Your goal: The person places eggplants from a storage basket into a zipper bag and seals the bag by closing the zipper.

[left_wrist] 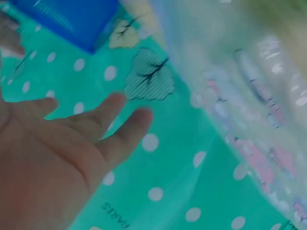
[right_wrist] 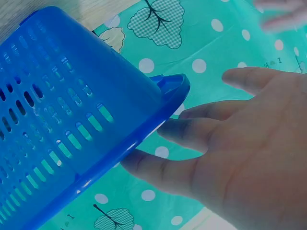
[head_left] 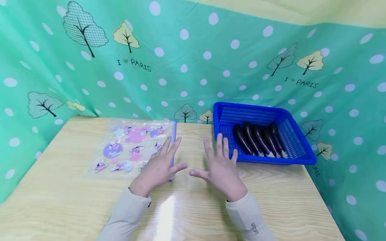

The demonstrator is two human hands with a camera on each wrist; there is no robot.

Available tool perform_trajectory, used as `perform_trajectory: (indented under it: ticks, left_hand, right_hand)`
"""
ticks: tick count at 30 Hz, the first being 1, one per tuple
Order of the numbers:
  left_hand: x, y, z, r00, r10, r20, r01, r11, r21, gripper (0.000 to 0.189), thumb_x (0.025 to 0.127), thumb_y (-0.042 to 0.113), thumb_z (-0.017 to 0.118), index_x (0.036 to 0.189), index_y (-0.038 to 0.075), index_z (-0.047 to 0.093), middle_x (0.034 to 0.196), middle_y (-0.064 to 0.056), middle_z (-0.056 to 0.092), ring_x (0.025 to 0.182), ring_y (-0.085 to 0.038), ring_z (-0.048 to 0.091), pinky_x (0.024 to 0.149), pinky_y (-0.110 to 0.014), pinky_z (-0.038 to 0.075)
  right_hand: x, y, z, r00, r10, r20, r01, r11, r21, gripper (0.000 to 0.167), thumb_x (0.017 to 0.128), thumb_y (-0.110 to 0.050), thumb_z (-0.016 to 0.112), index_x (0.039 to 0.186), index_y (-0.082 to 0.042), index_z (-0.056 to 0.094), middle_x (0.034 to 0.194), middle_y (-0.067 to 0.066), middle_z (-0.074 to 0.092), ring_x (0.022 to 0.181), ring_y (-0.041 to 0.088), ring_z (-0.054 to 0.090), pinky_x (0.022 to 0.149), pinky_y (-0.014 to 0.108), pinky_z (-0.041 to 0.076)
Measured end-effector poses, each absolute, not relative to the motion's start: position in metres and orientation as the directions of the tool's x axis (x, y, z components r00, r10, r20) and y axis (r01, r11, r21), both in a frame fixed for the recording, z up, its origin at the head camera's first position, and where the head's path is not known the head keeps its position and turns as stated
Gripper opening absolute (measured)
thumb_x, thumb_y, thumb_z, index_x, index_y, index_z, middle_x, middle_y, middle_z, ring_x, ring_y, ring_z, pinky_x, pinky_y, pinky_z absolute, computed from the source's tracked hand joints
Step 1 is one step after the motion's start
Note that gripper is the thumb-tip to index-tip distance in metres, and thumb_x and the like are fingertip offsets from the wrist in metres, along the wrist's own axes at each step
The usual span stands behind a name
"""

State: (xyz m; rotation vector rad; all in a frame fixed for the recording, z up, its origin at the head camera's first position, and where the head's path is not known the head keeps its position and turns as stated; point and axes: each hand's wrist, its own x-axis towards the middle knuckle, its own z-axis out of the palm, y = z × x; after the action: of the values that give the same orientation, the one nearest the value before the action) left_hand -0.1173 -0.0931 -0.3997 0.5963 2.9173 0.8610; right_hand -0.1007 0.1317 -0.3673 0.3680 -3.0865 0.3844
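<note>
My left hand [head_left: 158,169], fingers spread, is over the right edge of a clear zip bag [head_left: 120,147] printed with pink and purple cartoon figures. The bag lies flat with its blue zip edge to the right. To the right, my right hand [head_left: 221,170] has its fingers extended near the front left corner of a blue plastic basket [head_left: 301,159]. Inside the basket several dark purple eggplants [head_left: 257,139] lie side by side. In the right wrist view the fingertips come close to the basket's rim [right_wrist: 144,132]; contact cannot be told. Neither hand grips anything.
Everything stands on a light wooden table [head_left: 60,201]. A green polka-dot cloth [head_left: 193,80] with tree prints hangs behind the table and along its sides. The basket sits at the back right, with its right end near the table's edge.
</note>
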Motion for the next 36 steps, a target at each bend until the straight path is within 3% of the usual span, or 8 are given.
perform_trajectory:
  ticks: [3,6,8,12,17,24,28,36]
  left_hand:
    - [-0.120,-0.094,-0.410,-0.945,0.327,-0.012,0.278,0.821,0.499,0.076,0.098,0.045,0.063,0.157,0.009,0.033,0.156,-0.029,0.029,0.135,-0.051,0.040,0.098,-0.069,0.039]
    - [-0.120,-0.094,-0.417,-0.960,0.273,-0.067,0.219,0.875,0.431,0.063,0.096,0.036,0.069,0.142,-0.003,0.050,0.132,-0.030,0.051,0.114,-0.047,0.055,0.085,-0.061,0.050]
    - [-0.120,-0.095,-0.420,-0.968,0.236,-0.083,0.184,0.898,0.401,0.057,0.093,0.032,0.073,0.130,-0.007,0.056,0.116,-0.027,0.056,0.099,-0.042,0.057,0.074,-0.056,0.054]
    - [-0.121,-0.096,-0.422,-0.978,0.185,-0.093,0.137,0.915,0.381,0.049,0.089,0.024,0.076,0.119,-0.010,0.059,0.106,-0.025,0.058,0.089,-0.038,0.056,0.066,-0.052,0.054]
    - [-0.122,-0.102,-0.424,-0.978,0.188,-0.089,0.141,0.914,0.379,0.037,0.089,0.017,0.073,0.111,-0.010,0.061,0.102,-0.025,0.059,0.087,-0.039,0.057,0.073,-0.054,0.053]
    - [-0.121,-0.102,-0.423,-0.975,0.205,-0.084,0.155,0.902,0.402,0.021,0.089,0.011,0.068,0.096,-0.008,0.064,0.092,-0.020,0.057,0.079,-0.034,0.054,0.069,-0.050,0.052]
    - [-0.119,-0.101,-0.422,-0.976,0.201,-0.081,0.151,0.898,0.413,0.017,0.087,0.008,0.067,0.092,-0.008,0.064,0.091,-0.021,0.056,0.077,-0.033,0.053,0.065,-0.049,0.052]
    - [-0.120,-0.100,-0.421,-0.982,0.164,-0.098,0.107,0.897,0.429,0.021,0.084,0.010,0.068,0.089,-0.010,0.061,0.094,-0.023,0.054,0.081,-0.037,0.053,0.067,-0.053,0.051]
  right_hand:
    - [-0.103,0.131,-0.366,-0.974,-0.215,0.073,-0.226,0.945,-0.235,0.105,0.082,-0.072,0.064,0.161,-0.015,0.025,0.163,0.028,0.007,0.149,0.048,0.002,0.108,0.076,0.007]
    - [-0.106,0.132,-0.362,-0.972,-0.189,0.138,-0.218,0.948,-0.234,0.089,0.088,-0.063,0.066,0.155,-0.011,0.040,0.159,0.029,0.024,0.148,0.048,0.016,0.109,0.075,0.009]
    - [-0.109,0.136,-0.359,-0.972,-0.172,0.163,-0.210,0.944,-0.254,0.077,0.092,-0.056,0.067,0.150,-0.009,0.047,0.157,0.028,0.032,0.147,0.046,0.022,0.110,0.074,0.008]
    - [-0.114,0.150,-0.353,-0.971,-0.152,0.184,-0.202,0.935,-0.290,0.061,0.096,-0.044,0.067,0.143,-0.006,0.055,0.151,0.027,0.042,0.144,0.046,0.028,0.110,0.073,0.010]
    - [-0.122,0.172,-0.347,-0.981,-0.126,0.148,-0.169,0.929,-0.329,0.055,0.099,-0.036,0.064,0.143,-0.003,0.055,0.148,0.028,0.045,0.142,0.047,0.031,0.109,0.072,0.017]
    - [-0.137,0.217,-0.330,-0.976,-0.205,-0.071,-0.167,0.917,-0.362,0.057,0.101,-0.036,0.060,0.146,-0.002,0.050,0.148,0.024,0.047,0.138,0.045,0.039,0.109,0.062,0.031]
    - [-0.146,0.240,-0.306,-0.961,-0.218,-0.167,-0.159,0.938,-0.308,0.061,0.102,-0.039,0.057,0.148,0.000,0.047,0.147,0.025,0.048,0.137,0.048,0.039,0.110,0.062,0.030]
    - [-0.180,0.259,-0.288,-0.918,-0.301,-0.258,-0.257,0.948,-0.188,0.057,0.103,-0.033,0.058,0.143,0.007,0.049,0.137,0.028,0.056,0.124,0.045,0.054,0.102,0.059,0.041]
